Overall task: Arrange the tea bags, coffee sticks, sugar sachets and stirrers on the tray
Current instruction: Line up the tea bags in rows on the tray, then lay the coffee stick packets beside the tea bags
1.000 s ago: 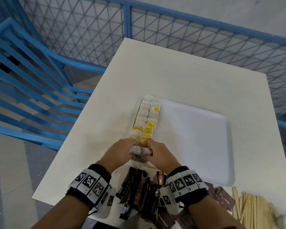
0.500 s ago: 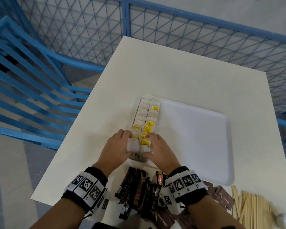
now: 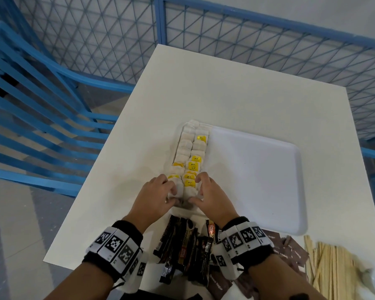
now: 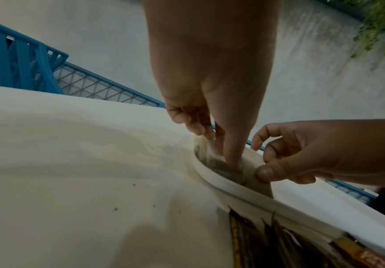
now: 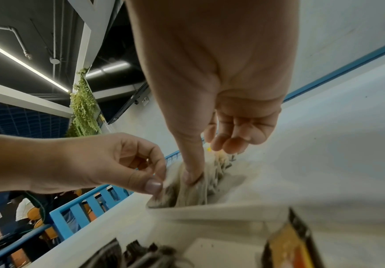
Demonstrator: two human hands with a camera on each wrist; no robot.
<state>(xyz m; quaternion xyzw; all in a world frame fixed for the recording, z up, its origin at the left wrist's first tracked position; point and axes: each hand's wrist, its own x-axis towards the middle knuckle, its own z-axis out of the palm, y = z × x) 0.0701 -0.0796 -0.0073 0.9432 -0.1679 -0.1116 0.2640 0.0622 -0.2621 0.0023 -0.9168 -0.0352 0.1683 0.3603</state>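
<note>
Nearest the person, on the white table (image 3: 121, 161), a heap of dark coffee sticks (image 3: 182, 245) is seen between the two wrists. Brown sugar sachets (image 3: 290, 250) are spread to the right of them, with a pile of wooden stirrers (image 3: 333, 267) at the table's near right corner.

Just beyond the coffee sticks, the near left corner of the white tray (image 3: 258, 169) is reached by both hands. The left hand (image 3: 154, 198) is curled, and a tea bag at the near end of the left row is pinched between its thumb and fingers, as the right wrist view shows. The right hand (image 3: 208, 195) is arched over the neighbouring tea bag: its thumb is pressed onto the bag's near end and its bent fingers are set on the far end, so the bag is held.

Farther along, the tea bags (image 3: 191, 152) are laid in two overlapping rows down the tray's left edge, several yellow tags showing. The rest of the tray is bare.

Beyond the table, a blue mesh fence (image 3: 225, 35) is seen, and a blue slatted chair (image 3: 30, 105) at the left.
</note>
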